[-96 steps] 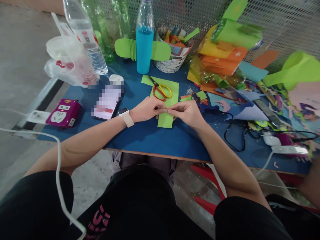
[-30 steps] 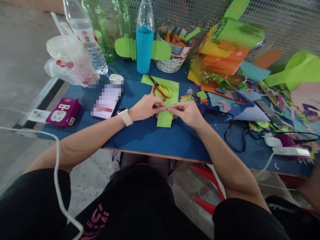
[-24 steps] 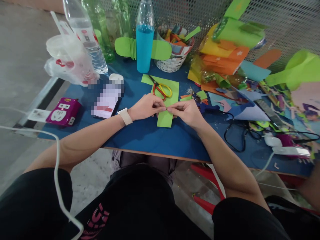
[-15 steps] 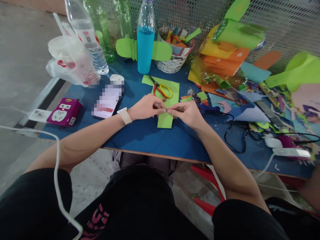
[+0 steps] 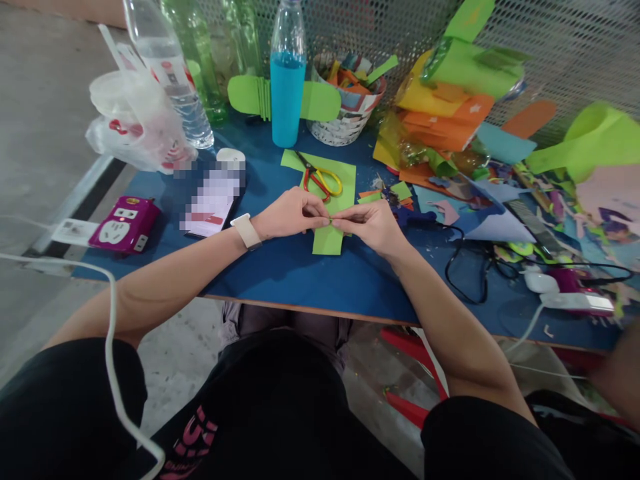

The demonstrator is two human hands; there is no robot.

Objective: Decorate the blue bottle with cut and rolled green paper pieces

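My left hand (image 5: 296,212) and my right hand (image 5: 373,225) meet fingertip to fingertip over the blue table. Both are closed in a pinch on a tiny green piece (image 5: 330,221), mostly covered by the fingers; it looks like paper. Under them lies light green paper (image 5: 327,243), with a strip sticking out toward me. Scissors (image 5: 325,183) with red and yellow handles rest on the wider part of that paper, just beyond my hands. Small green and orange paper scraps (image 5: 400,192) lie to the right.
Behind stand a bottle of blue liquid (image 5: 288,100), a woven basket (image 5: 340,130) of scraps and a clear water bottle (image 5: 185,93). Left are a phone (image 5: 213,200) and a purple socket adapter (image 5: 125,225). Coloured paper and a black cable (image 5: 465,297) spread over the right side.
The whole view has shifted slightly. Both hands keep their pinch at the same place over the green paper; nothing else has visibly moved.
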